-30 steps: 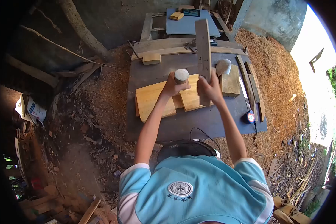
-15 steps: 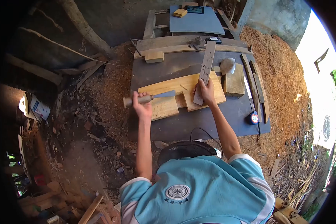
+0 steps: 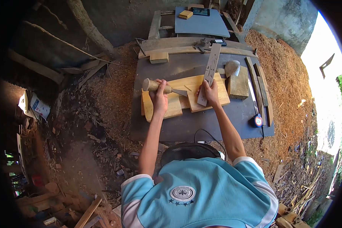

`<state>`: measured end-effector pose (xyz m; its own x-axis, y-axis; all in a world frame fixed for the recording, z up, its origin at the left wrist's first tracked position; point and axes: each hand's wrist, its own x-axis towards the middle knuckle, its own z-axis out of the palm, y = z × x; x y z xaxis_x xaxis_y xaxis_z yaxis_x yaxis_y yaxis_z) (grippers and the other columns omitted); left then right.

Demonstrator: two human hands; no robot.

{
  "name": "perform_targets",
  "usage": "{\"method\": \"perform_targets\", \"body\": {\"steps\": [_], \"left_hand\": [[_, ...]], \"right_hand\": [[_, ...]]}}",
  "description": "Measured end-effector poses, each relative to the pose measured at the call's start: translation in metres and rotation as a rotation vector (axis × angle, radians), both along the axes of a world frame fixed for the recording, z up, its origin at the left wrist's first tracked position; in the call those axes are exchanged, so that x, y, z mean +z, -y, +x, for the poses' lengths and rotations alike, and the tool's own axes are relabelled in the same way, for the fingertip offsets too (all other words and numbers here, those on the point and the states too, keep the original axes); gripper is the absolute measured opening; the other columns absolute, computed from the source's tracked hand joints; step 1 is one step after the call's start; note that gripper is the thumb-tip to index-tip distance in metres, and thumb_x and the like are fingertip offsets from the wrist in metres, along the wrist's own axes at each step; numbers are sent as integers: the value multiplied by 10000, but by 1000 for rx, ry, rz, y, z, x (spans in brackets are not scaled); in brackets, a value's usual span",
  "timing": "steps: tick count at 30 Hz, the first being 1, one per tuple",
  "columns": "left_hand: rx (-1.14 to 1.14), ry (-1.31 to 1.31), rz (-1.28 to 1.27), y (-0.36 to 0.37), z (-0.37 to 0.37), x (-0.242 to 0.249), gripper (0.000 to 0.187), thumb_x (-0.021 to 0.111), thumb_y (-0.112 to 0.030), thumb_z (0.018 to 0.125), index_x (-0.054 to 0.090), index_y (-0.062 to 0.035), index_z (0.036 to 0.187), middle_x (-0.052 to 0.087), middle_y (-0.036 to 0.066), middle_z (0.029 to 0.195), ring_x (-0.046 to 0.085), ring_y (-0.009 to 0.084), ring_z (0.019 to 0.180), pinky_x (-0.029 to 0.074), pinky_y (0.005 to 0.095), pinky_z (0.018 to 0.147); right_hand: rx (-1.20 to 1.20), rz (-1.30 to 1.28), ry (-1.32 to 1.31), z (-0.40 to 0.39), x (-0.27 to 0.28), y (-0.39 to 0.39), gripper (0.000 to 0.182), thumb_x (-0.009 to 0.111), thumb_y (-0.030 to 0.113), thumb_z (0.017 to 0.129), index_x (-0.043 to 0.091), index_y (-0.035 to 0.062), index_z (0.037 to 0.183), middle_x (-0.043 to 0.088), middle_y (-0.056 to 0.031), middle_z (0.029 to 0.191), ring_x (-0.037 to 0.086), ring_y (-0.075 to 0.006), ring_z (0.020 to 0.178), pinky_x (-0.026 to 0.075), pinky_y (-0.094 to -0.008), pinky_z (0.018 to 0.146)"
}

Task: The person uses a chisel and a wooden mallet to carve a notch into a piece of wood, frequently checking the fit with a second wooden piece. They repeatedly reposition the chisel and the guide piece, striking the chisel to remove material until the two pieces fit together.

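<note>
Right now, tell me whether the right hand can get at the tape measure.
Probably not while the right hand holds the flat bar, though mostly open tabletop lies toward the tape measure.

No word or number reads clearly. The shirt [image 3: 216, 178] bears a round emblem [image 3: 182, 193] with a dark bird-like figure at its centre – the ring of lettering around it is too small to make out – and a row of four dark stars [image 3: 180, 203] below. The tape measure [image 3: 257, 121] carries a round white, red-edged label, its marking illegible. White-and-blue packaging [image 3: 39, 107] at far left shows print – also unreadable.
</note>
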<state>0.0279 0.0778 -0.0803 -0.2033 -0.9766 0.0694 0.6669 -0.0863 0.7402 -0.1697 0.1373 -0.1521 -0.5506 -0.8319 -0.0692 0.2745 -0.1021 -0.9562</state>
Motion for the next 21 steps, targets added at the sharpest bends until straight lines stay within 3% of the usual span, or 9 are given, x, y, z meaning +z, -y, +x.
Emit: {"method": "perform_targets", "body": {"steps": [21], "left_hand": [[37, -40, 29, -9, 4, -5, 144, 644, -61, 805, 513, -90, 857, 538, -11, 834, 516, 80, 805, 406, 242, 724]], "right_hand": [[19, -16, -33, -2, -1, 1, 176, 469, 157, 916, 382, 3, 919, 530, -106, 652, 563, -190, 513, 501, -312, 462]]}}
